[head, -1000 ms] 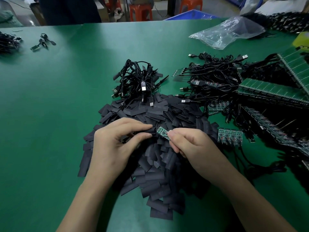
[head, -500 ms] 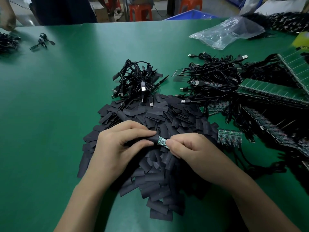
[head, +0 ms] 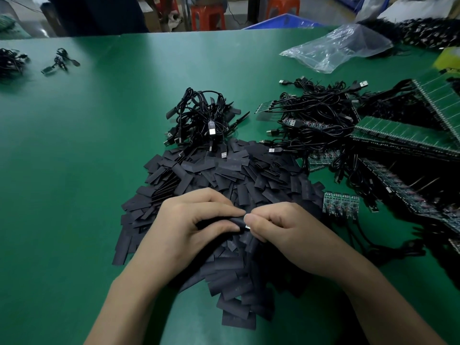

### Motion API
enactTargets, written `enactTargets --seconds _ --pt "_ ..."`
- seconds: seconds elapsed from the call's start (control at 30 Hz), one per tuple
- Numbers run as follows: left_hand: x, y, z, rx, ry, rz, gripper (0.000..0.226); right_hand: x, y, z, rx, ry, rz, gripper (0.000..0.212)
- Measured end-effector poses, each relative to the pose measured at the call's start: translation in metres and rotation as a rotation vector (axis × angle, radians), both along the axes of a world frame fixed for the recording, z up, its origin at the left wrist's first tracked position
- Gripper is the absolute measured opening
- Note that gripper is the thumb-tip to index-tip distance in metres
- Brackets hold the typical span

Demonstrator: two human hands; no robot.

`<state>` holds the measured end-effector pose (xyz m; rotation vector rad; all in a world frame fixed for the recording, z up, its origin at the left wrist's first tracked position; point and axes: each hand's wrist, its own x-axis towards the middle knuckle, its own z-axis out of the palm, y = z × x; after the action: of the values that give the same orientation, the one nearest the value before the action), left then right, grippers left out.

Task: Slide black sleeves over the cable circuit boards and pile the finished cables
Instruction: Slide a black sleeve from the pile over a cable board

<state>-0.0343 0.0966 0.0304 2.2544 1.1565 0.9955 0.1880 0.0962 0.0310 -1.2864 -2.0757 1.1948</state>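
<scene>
We look down on a green table (head: 74, 150), its matte top running away from us to a straight far edge. At the far left lies a small dark cable bundle (head: 10, 62), with a smaller knot of cables (head: 59, 62) just beside it, both well apart from the work. Beyond the far edge the room shows a figure in dark clothes (head: 99, 13), red stools (head: 207, 16) and the rim of a blue crate (head: 283, 21).

In the middle a heap of flat black sleeves (head: 224, 175) spreads towards us. Over it the left hand (head: 184, 227) has its fingers curled, thumb and fingertips pinching one black sleeve (head: 234, 221). Behind the heap, touching its far side, sits the pile of finished cables (head: 201, 120), with USB plugs poking out. The right hand (head: 281, 227) meets the left, thumb and forefinger pinching the circuit board (head: 247, 226). We see only a small sliver of the board at the mouth of the sleeve.

Further right a tangle of unsleeved cables (head: 316, 115) lies on the green top. A short strip of boards (head: 341, 201) sits near the right hand. Long green panels (head: 403, 135) fan out to the right edge, and a crumpled clear plastic bag (head: 336, 48) lies near the far edge. A yellow object (head: 448, 58) at the right border is too blurred for us to name.
</scene>
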Motion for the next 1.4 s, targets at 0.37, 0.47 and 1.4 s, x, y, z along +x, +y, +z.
enactTargets --seconds 0.37,0.47,1.4 --pt "-0.0013 -0.0002 -0.0008 0.07 -0.077 0.1 0.02 0.001 -0.0009 0.0025 0.007 0.069 -0.023 0.033" --pt "0.0007 -0.0012 -0.0011 0.084 -0.073 0.084 0.02 0.0022 0.0 0.0018 0.003 0.058 0.0 0.034" --pt "0.0077 -0.0046 0.0002 0.116 -0.145 0.048 0.019 0.0014 0.0018 0.0069 -0.207 0.308 0.049 0.04"
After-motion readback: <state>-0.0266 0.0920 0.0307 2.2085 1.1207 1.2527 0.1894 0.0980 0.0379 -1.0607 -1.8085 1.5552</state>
